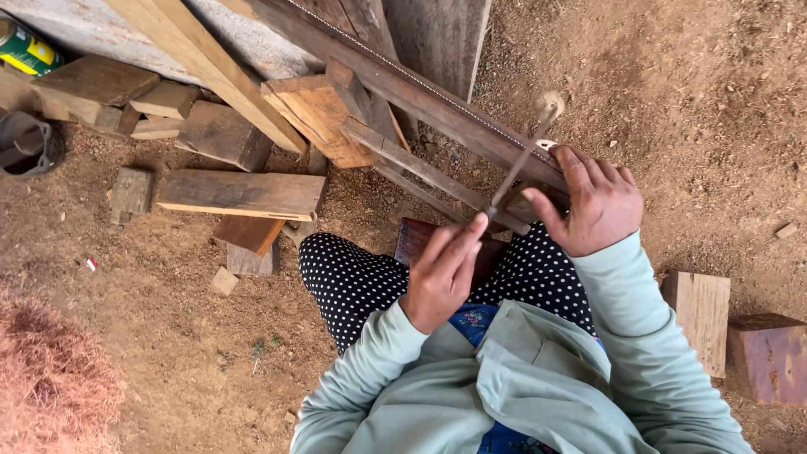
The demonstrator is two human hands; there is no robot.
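My left hand [441, 273] pinches the near end of a thin metal rod [517, 164], like a file, that slants up and to the right; its far tip is blurred. The rod crosses a long dark wooden bar [403, 88] with a toothed strip along its top edge, like a saw blade. My right hand [597, 202] grips the lower end of that bar, fingers over its edge, right beside the rod. A thinner wooden slat [420, 168] runs under the bar. My knees in dotted black trousers [349, 282] sit below it, with a dark red block [416, 240] between them.
Several wood offcuts and planks [239, 193] lie on the dirt at the left and top. A green can [25, 50] sits at the top left by a grey pot [25, 143]. Two wood blocks [702, 315] stand at the right. Reddish straw [50, 378] fills the bottom left.
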